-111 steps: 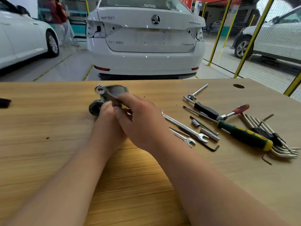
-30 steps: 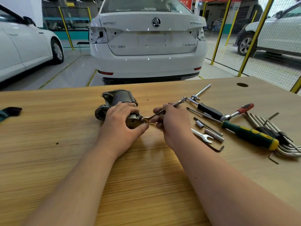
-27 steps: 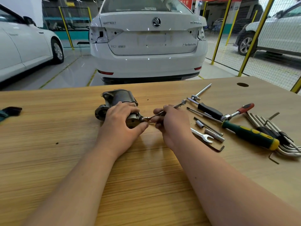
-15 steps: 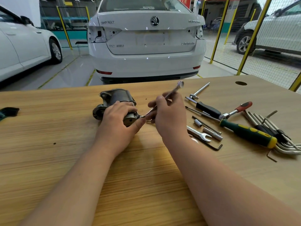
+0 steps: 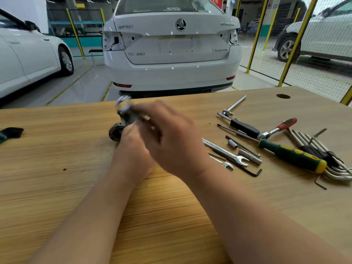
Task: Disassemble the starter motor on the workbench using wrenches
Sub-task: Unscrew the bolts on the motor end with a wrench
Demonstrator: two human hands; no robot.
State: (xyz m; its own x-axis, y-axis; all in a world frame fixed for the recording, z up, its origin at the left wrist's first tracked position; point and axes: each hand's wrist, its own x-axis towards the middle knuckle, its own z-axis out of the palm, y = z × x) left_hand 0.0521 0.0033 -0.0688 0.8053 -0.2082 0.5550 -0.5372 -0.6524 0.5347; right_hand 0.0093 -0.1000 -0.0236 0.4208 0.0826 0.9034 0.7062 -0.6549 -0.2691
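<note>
The grey starter motor (image 5: 116, 131) lies on the wooden workbench (image 5: 47, 159), mostly hidden behind my hands. My left hand (image 5: 131, 151) grips its body from the near side. My right hand (image 5: 171, 138) crosses over the left and holds a thin wrench (image 5: 123, 106). The wrench's far end shows, blurred, above the motor's top. My right hand is motion-blurred too.
Right of my hands lie two open-end wrenches (image 5: 226, 153), a T-handle (image 5: 234, 105), a ratchet with a red grip (image 5: 278, 128), a green-yellow screwdriver (image 5: 293, 157) and a bunch of hex keys (image 5: 323, 155). A dark holder (image 5: 11, 132) sits at the left edge. A white car (image 5: 171, 50) stands beyond the bench.
My right hand has swung the wrench from the motor's right end up and over to the left, above my left hand. The left hand has stayed on the motor.
</note>
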